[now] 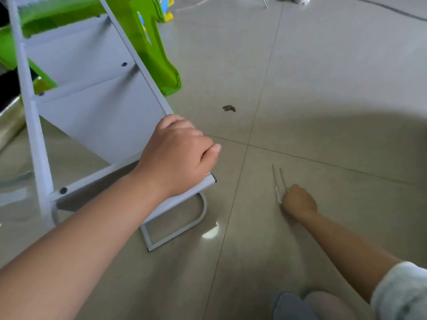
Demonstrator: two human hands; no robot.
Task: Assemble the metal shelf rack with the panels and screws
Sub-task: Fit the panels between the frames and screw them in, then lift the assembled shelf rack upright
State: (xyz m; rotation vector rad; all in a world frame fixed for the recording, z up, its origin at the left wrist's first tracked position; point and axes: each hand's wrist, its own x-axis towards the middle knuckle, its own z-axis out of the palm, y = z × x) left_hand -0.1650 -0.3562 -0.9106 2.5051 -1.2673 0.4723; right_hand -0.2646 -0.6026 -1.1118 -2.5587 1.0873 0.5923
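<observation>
The white metal shelf rack (92,107) lies tilted on the tiled floor at the left, its panels fixed to the side rails with dark screws (124,64). My left hand (178,153) grips the near end of its right side rail, fingers curled over the edge. A curved foot loop (201,215) of the frame rests on the floor below that hand. My right hand (299,200) is down on the floor to the right, fingers curled round the handle of a thin screwdriver (276,181); a second thin metal tool (283,179) lies alongside it.
A green plastic stool (152,49) stands behind the rack. A dark spot (229,108) marks the floor tile. A cable (381,8) and small items lie at the far edge. My knee (312,306) shows at the bottom.
</observation>
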